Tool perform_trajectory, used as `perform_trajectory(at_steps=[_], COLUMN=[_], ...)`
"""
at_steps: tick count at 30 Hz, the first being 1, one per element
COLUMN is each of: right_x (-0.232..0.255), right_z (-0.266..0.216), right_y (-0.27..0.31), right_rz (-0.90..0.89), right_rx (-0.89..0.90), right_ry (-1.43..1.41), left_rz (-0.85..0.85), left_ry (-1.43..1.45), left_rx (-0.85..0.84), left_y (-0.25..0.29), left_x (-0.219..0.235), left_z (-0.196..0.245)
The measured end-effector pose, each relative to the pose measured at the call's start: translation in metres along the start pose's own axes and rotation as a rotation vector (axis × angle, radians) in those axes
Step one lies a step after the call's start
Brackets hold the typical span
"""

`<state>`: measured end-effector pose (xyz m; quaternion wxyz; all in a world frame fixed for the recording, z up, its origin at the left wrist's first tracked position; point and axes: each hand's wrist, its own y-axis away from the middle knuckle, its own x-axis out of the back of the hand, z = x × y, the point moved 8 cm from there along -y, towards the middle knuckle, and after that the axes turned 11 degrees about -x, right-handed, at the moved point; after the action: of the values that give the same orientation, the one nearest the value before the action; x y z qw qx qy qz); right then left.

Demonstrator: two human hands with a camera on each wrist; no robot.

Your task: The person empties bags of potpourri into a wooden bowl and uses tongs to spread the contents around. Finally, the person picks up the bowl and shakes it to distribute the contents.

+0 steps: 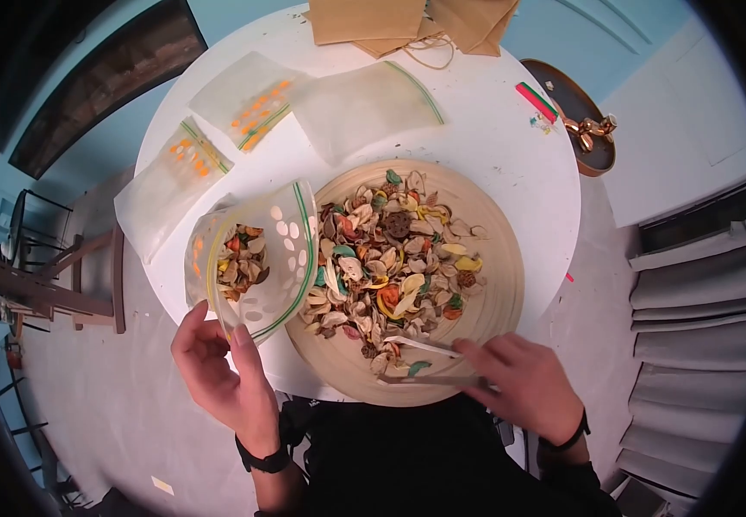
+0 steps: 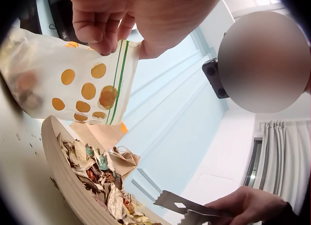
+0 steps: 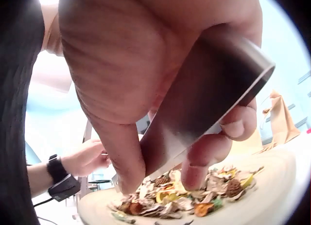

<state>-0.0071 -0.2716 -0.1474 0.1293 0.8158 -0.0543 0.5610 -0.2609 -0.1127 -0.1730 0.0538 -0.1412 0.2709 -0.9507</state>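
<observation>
My left hand (image 1: pixel 226 375) pinches the near rim of a translucent zip bag (image 1: pixel 282 267) with orange dots and a green zip line. The bag's mouth gapes, and dried petals lie inside. In my right hand (image 1: pixel 519 383) is a pair of metal tongs (image 3: pixel 194 99), gripped between thumb and fingers, arms spread apart. Their toothed tips show in the left wrist view, with nothing between them. The tongs reach over the near side of a round wooden tray (image 1: pixel 498 302). Dried potpourri (image 1: pixel 390 250) of petals, cones and coloured pieces is heaped on it.
Two dotted zip bags (image 1: pixel 162 194) (image 1: pixel 235 95) and a larger plain-looking zip bag (image 1: pixel 360 108) lie on the white round table (image 1: pixel 545 224). Brown paper bags (image 1: pixel 368 21) are at the far edge. A red and green strip (image 1: pixel 535 101) lies far right, near a dark stool (image 1: pixel 593 159).
</observation>
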Motion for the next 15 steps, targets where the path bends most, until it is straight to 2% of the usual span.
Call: perform_trajectory(at_steps=[2, 4, 7, 9, 13, 15], right_x=[-0.013, -0.017, -0.013, -0.004, 0.006, 0.011], right_z=[-0.015, -0.017, -0.010, 0.002, 0.020, 0.030], right_y=[0.000, -0.005, -0.013, -0.019, -0.020, -0.019], right_rz=[-0.065, -0.071, 0.030, 0.093, 0.189, 0.231], right_rx=[0.097, 0.117, 0.091, -0.012, -0.101, -0.187], right_ry=[0.022, 0.051, 0.181, 0.104, 0.091, 0.055], left_rz=[0.003, 0.004, -0.008, -0.001, -0.001, 0.011], left_ry=[-0.005, -0.008, -0.022, -0.019, -0.025, 0.024], left_rx=[0.008, 0.015, 0.002, 0.024, 0.005, 0.109], left_y=[0.001, 0.002, 0.004, 0.005, 0.003, 0.004], left_x=[0.000, 0.002, 0.003, 0.003, 0.003, 0.004], left_z=[0.000, -0.001, -0.003, -0.003, -0.002, -0.006])
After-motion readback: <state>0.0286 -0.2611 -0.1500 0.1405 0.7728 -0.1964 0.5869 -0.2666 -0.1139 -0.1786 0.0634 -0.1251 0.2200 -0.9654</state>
